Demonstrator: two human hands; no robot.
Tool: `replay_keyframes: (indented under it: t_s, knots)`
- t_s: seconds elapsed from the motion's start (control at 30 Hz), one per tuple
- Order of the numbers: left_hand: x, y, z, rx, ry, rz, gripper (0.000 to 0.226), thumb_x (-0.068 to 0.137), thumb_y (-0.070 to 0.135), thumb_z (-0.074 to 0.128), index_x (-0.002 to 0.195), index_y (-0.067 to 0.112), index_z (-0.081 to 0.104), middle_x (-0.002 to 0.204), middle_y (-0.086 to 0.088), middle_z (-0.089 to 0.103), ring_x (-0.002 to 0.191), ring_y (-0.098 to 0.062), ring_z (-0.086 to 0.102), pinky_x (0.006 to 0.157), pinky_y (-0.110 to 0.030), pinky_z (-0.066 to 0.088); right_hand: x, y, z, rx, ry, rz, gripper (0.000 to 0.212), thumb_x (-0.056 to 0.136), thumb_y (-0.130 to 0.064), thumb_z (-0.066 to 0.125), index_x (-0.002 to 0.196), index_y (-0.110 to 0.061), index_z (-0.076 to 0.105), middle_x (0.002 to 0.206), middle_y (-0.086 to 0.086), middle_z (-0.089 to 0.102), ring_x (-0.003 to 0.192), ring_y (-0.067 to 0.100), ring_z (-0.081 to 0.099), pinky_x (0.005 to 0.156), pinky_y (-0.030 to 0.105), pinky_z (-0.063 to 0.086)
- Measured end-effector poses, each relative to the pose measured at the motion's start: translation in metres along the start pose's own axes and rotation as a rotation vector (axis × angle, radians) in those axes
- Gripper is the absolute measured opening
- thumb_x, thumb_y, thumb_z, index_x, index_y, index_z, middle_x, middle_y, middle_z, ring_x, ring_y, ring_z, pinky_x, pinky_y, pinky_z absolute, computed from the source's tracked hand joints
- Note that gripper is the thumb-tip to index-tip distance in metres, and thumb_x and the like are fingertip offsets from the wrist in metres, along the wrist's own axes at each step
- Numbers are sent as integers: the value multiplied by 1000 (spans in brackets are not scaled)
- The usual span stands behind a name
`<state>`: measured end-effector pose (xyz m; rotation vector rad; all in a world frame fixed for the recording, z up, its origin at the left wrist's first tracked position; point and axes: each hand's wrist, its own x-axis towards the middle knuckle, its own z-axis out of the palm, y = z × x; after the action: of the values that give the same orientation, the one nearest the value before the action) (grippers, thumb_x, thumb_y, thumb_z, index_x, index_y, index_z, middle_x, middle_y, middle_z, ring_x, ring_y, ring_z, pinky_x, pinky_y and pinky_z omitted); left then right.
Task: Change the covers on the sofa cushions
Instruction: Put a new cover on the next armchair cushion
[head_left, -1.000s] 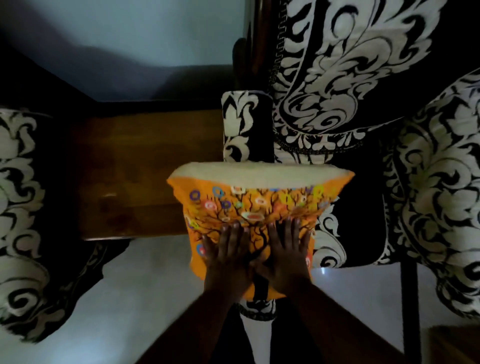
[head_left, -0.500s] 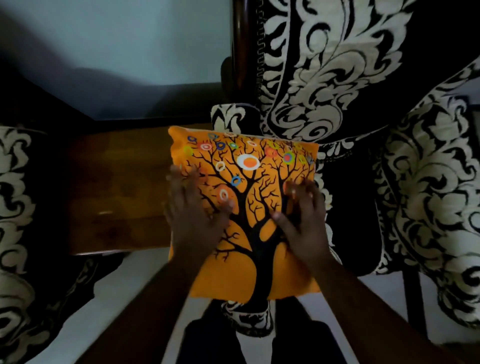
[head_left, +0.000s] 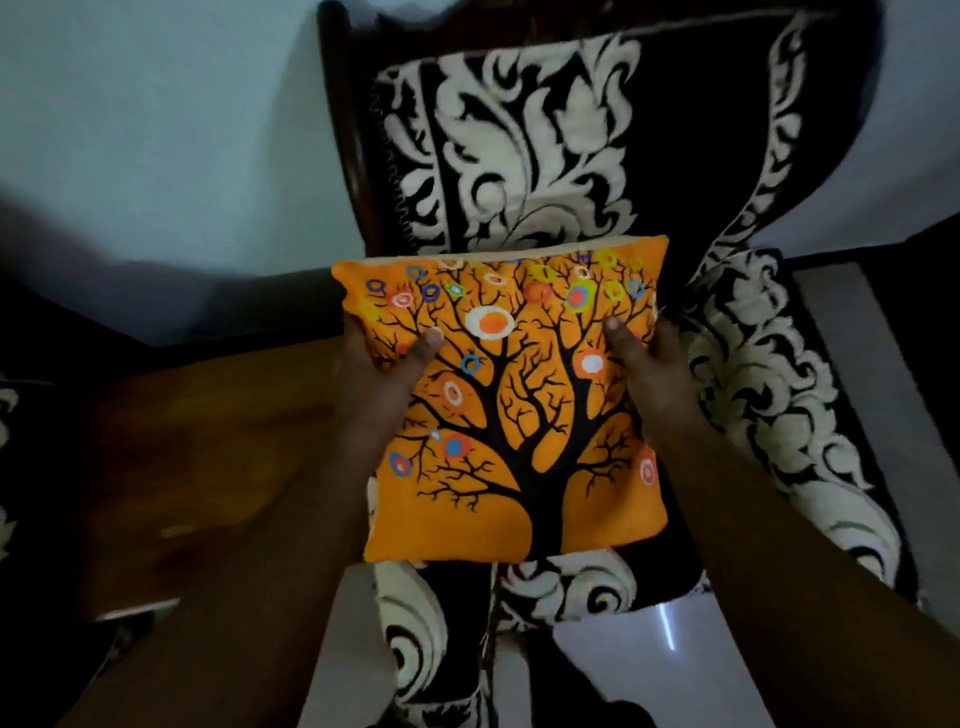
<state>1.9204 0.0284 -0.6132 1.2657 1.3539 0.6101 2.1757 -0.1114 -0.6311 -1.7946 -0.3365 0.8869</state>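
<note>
— Orange fabric, that's the cushion (head_left: 511, 415)?

— Yes, an orange cover with a black tree and small coloured rings printed on it. The cushion is held up in front of the sofa (head_left: 545, 145), its face turned toward the camera, with the tree upright. A pale strip shows along its top edge.

— Who has it?

— Both hands. The left hand (head_left: 382, 374) grips the upper left edge: the thumb lies across the front of the cover, pointing inward, and the other fingers are wrapped round behind, out of sight. The right hand (head_left: 649, 369) mirrors it on the upper right edge, thumb on the front and fingers behind the cushion.

— So clamped, not spread?

— Clamped on the cushion's sides, each thumb pressing the fabric.

— And around it?

— The sofa is upholstered in black with large cream scrollwork, and a dark wooden frame edges its back. The same pattern shows below the cushion and on the right. A brown wooden table (head_left: 197, 467) stands at the left, beside the sofa, under a pale wall (head_left: 156, 130). The scene is dim and slightly blurred.
</note>
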Motion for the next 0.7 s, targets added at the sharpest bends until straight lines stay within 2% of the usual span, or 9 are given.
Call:
replay_keyframes:
  t_s: [0.1,0.2,0.33,0.4,0.43,0.5,0.53,0.63,0.7]
  knots:
    - [12,16,47,-28,-29,18,105,72,71,75,155,46,15,147,12,52,128,-13,54,104,-42,48,34,-20,-40,-34,11,-90,69,81,-62,75,141,-42,48,133,-12,65,122,13,62,104,51,51]
    - [32,21,88,-110,-23,-22,85,84,66,67,154,41,27,138,11,58,110,-6,61,73,-20,55,61,-22,-68,-35,-64,-126,65,87,-49,75,144,-44,43,132,-12,65,120,14,64,99,50,53]
    - [63,-2,122,46,53,-86,66,86,72,58,139,33,53,125,5,63,114,-21,62,93,-38,54,97,4,-83,-18,-98,-29,67,84,-43,81,141,-43,46,129,-6,68,110,29,70,77,53,61]
    - [74,-19,131,210,67,-51,69,82,76,54,134,31,59,128,-1,67,117,-26,63,99,-44,52,112,18,-79,-40,-60,-9,73,79,-50,83,138,-54,41,131,-3,65,116,27,66,80,53,61]
    - [78,-26,134,287,87,-40,68,86,74,53,133,26,61,130,-5,67,119,-29,62,100,-44,51,119,24,-75,-54,-64,-25,75,83,-46,81,140,-57,34,131,-6,63,115,18,67,79,41,62]
    - [89,-32,141,403,133,-14,63,95,64,51,135,16,61,132,-13,65,122,-35,60,101,-41,49,134,35,-69,-89,-63,-88,78,94,-25,72,153,-39,22,127,-18,52,90,-16,64,62,13,55]
    - [95,-32,143,442,147,-2,62,98,61,49,135,13,60,132,-15,64,123,-36,59,100,-40,47,138,33,-65,-108,-51,-107,78,96,-20,69,156,-30,21,124,-24,50,79,-20,63,56,11,53]
    - [115,-28,148,533,164,5,62,100,58,47,133,8,59,131,-19,63,121,-39,59,95,-39,46,157,34,-56,-130,-37,-151,74,94,-22,73,153,-28,30,100,-23,70,71,10,74,53,39,61]
    - [117,-25,148,536,155,30,62,99,61,45,131,10,60,127,-18,65,117,-38,60,94,-40,49,164,33,-56,-154,-19,-148,73,92,-23,75,151,-22,33,99,-12,71,71,9,74,53,34,61]
